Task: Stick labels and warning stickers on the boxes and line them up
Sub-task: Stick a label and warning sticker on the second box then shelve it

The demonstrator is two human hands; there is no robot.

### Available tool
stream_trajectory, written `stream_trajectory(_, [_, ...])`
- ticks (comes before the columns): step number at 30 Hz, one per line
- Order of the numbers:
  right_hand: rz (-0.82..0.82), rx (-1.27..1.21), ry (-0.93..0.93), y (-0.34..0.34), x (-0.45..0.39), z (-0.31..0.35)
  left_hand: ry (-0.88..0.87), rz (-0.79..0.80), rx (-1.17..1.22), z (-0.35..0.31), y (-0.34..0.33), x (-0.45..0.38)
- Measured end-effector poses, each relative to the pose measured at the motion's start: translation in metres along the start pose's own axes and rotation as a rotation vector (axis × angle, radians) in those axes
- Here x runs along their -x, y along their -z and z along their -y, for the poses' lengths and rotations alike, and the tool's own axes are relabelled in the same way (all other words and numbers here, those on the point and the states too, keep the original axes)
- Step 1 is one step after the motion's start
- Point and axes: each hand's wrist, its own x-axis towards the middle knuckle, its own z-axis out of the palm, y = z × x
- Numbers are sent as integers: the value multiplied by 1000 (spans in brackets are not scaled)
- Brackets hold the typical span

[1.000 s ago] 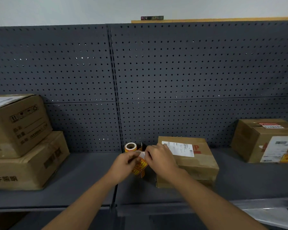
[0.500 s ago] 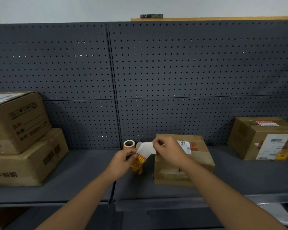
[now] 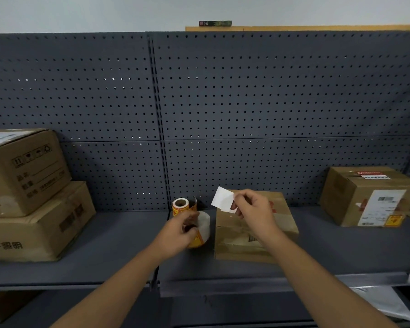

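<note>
A small cardboard box (image 3: 251, 235) stands on the grey shelf (image 3: 118, 252) in the middle, partly hidden by my right arm. My right hand (image 3: 251, 207) pinches a white sticker (image 3: 223, 198) lifted above the box's near left corner. My left hand (image 3: 178, 230) holds the orange and yellow warning-sticker strip with its white backing (image 3: 202, 229), just left of the box. The roll of warning stickers (image 3: 180, 205) stands behind my left hand. At the right, a box (image 3: 367, 200) bears a white label and an orange warning sticker.
Two larger cardboard boxes are stacked at the left, the upper (image 3: 21, 171) on the lower (image 3: 38, 226). A grey pegboard (image 3: 246, 102) backs the shelf. White plastic packaging (image 3: 384, 304) lies on a lower level at bottom right.
My right hand has peeled the white piece up and to the right, away from the strip. My left hand has dropped slightly with the strip. The view has shifted a little.
</note>
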Motion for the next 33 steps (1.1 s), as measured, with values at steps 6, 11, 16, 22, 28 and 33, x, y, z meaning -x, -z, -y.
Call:
stream_trajectory(6, [2, 50, 46, 11, 2, 4, -81, -118, 213, -48, -9, 9])
stream_trajectory(11, [11, 63, 84, 15, 8, 5, -104, -173, 355, -83, -19, 7])
stream_trajectory(16, [13, 57, 100, 22, 13, 3, -114, -219, 336, -87, -26, 0])
stream_trajectory(22, [-50, -87, 12, 34, 28, 5, -175, -348, 287, -98, -36, 5])
stream_trajectory(28, [-72, -309, -155, 32, 33, 22, -268, -469, 206, -114, -40, 8])
stream_trajectory(33, [39, -431, -150, 35, 31, 37, -537, -478, -137, -117, -44, 8])
